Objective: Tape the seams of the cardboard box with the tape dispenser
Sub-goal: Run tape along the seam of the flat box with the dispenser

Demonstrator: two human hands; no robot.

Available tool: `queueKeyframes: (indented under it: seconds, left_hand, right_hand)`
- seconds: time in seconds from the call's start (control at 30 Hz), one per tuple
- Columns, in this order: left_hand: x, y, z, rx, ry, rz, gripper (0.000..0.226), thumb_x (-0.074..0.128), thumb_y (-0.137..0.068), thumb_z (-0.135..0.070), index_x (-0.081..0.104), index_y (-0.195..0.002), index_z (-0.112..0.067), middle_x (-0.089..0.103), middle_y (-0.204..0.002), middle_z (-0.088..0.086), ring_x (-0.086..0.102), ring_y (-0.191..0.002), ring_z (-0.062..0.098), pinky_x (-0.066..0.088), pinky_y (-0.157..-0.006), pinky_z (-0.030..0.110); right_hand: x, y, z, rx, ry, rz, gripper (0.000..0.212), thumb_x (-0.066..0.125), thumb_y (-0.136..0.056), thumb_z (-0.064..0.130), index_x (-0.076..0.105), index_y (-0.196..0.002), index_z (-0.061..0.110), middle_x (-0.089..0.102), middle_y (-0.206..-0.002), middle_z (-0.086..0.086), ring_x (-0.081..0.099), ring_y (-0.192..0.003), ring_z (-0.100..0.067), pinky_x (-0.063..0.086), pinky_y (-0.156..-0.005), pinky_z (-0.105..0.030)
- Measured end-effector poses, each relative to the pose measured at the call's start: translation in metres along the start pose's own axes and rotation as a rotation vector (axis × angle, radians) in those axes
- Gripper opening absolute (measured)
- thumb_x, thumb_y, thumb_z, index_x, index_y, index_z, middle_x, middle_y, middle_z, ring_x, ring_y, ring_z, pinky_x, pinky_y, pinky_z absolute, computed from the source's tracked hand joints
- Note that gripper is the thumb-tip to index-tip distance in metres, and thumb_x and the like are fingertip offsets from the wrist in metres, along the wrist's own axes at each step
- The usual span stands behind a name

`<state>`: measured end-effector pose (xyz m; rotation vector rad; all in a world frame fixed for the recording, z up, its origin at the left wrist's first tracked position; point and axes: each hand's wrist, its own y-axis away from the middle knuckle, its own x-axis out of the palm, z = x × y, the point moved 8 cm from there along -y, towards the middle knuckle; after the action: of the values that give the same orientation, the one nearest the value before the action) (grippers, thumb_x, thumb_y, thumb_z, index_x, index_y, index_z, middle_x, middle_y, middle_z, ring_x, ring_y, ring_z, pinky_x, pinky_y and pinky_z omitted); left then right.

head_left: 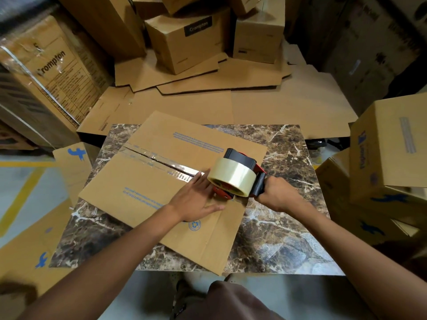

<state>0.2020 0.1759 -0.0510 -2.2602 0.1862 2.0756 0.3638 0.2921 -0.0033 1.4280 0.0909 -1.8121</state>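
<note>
Brown marble-pattern table (pixel 288 158) at centre. Flattened cardboard sheets (pixel 277 107) spread behind, closed Crompton boxes (pixel 184 49) piled on top. Film-wrapped carton (pixel 57 72) far left. Stacked boxes (pixel 392 146) with blue print at right. Yellow line (pixel 20 195) on grey floor (pixel 13 179), left.

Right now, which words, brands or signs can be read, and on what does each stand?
"Crompton": black label on a back box.
"Crompton": side of the wrapped box at the left; the small print below it is unreadable.
Recycling sign: on the flat cardboard box.
Blue printed lines on that box: too small to read.
Blue print on the right box: blurred.
</note>
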Motion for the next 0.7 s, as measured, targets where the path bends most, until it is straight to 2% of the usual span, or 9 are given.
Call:
queueKeyframes:
  seconds: [0.1,0.2,0.3,0.4,0.47,0.6,0.63,0.7]
  left_hand:
    - [-0.001,0.001,0.01,-0.004,0.007,-0.009,0.082,0.019,-0.093,-0.074,0.023,-0.153,-0.016,0.024,-0.159,0.006,0.003,-0.151,0.018,0.005,-0.122,0.042]
    - [-0.006,0.003,0.028,-0.004,-0.001,-0.008,0.079,0.018,-0.094,-0.073,0.031,-0.149,-0.017,0.03,-0.156,0.004,0.013,-0.149,0.017,0.008,-0.122,0.042]
    - [-0.012,0.001,0.048,-0.051,0.031,-0.019,0.078,0.021,-0.093,-0.074,0.037,-0.146,-0.019,0.037,-0.152,0.005,0.02,-0.146,0.019,0.013,-0.121,0.042]
    - [-0.008,-0.004,0.058,-0.226,0.076,0.026,0.093,0.018,-0.083,-0.086,0.028,-0.151,-0.022,0.031,-0.155,0.005,0.013,-0.148,0.02,0.009,-0.121,0.045]
    - [-0.001,-0.003,0.057,-0.304,0.062,0.035,0.102,0.018,-0.077,-0.091,0.025,-0.152,-0.023,0.026,-0.158,0.005,0.006,-0.149,0.02,0.004,-0.121,0.047]
    - [0.002,-0.002,0.06,-0.294,0.019,0.033,0.108,0.014,-0.075,-0.093,0.018,-0.153,-0.019,0.023,-0.159,0.005,0.007,-0.15,0.02,0.005,-0.12,0.05]
    - [0.003,-0.002,0.06,-0.284,0.024,0.037,0.108,0.014,-0.076,-0.093,0.013,-0.154,-0.018,0.018,-0.161,0.006,0.004,-0.15,0.02,0.006,-0.12,0.052]
    - [0.003,-0.002,0.06,-0.284,0.054,0.052,0.11,0.016,-0.076,-0.092,-0.004,-0.155,-0.018,-0.004,-0.164,0.006,-0.01,-0.15,0.019,0.0,-0.121,0.053]
  right_hand:
    - [0.003,-0.011,0.004,-0.009,-0.005,-0.008,0.021,0.062,-0.081,0.029,0.052,-0.066,0.019,0.054,-0.062,0.002,0.058,-0.063,-0.024,0.039,-0.054,-0.027]
    - [0.007,-0.027,0.017,-0.018,-0.006,-0.024,0.018,0.061,-0.079,0.033,0.055,-0.073,0.017,0.055,-0.066,0.0,0.06,-0.066,-0.027,0.047,-0.059,-0.031]
    - [0.007,-0.044,0.033,-0.042,-0.016,-0.041,0.022,0.059,-0.075,0.039,0.052,-0.068,0.02,0.058,-0.066,-0.001,0.061,-0.063,-0.024,0.054,-0.06,-0.033]
    - [0.008,-0.057,0.038,-0.052,-0.033,-0.046,0.024,0.062,-0.078,0.039,0.054,-0.068,0.019,0.056,-0.062,0.0,0.058,-0.058,-0.023,0.043,-0.049,-0.027]
    - [0.007,-0.058,0.036,-0.051,-0.04,-0.049,0.025,0.063,-0.078,0.037,0.054,-0.067,0.016,0.054,-0.061,-0.001,0.057,-0.057,-0.023,0.038,-0.047,-0.026]
    - [0.002,-0.055,0.029,-0.061,-0.045,-0.044,0.028,0.064,-0.079,0.034,0.054,-0.062,0.015,0.055,-0.058,-0.002,0.055,-0.053,-0.02,0.037,-0.046,-0.025]
    - [-0.001,-0.053,0.026,-0.061,-0.042,-0.039,0.027,0.065,-0.08,0.033,0.056,-0.064,0.014,0.055,-0.059,-0.002,0.054,-0.053,-0.018,0.036,-0.045,-0.025]
    - [-0.006,-0.048,0.016,-0.069,-0.011,-0.043,0.023,0.065,-0.082,0.033,0.062,-0.074,0.012,0.056,-0.062,-0.001,0.053,-0.054,-0.014,0.036,-0.046,-0.025]
